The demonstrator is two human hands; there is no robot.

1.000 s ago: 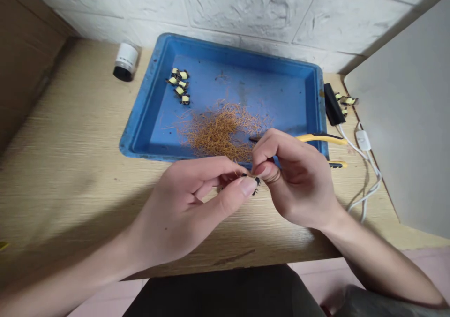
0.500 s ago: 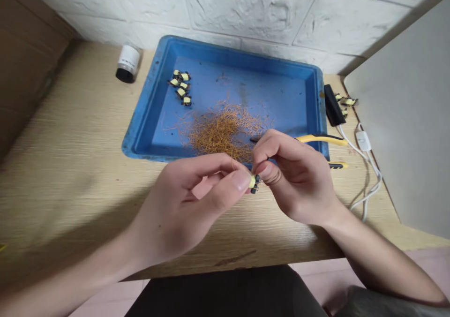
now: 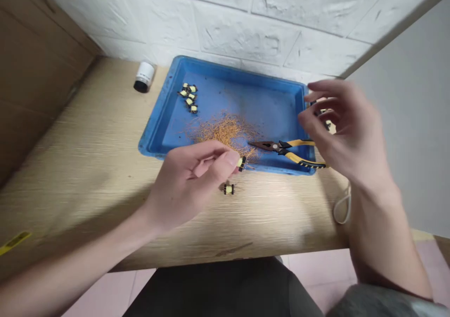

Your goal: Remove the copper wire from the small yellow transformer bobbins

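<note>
My left hand [image 3: 197, 181] pinches a small transformer coil [image 3: 241, 163] with yellow tape and black ends between thumb and fingertips, just over the tray's front edge. On the table below it lies a second coil [image 3: 228, 189]. My right hand [image 3: 346, 129], a little blurred, is raised at the tray's right end with curved fingers apart and nothing visible between them. Yellow-and-black long-nose pliers [image 3: 276, 146] lie in the blue tray [image 3: 156, 120], their handles crossing its right rim. Beside their jaws is a heap of copper-coloured wire clippings [image 3: 223, 130].
Several taped coils [image 3: 190, 96] sit in the tray's left corner. A white bottle with a black cap [image 3: 144, 76] stands left of the tray. More coils [image 3: 327, 124] show partly behind my right hand. A white cable [image 3: 341, 208] lies near my right wrist.
My right hand has left the coil and moved up and to the right. My left hand still holds its coil. The pliers and the coil on the table now show fully; the view has shifted.
</note>
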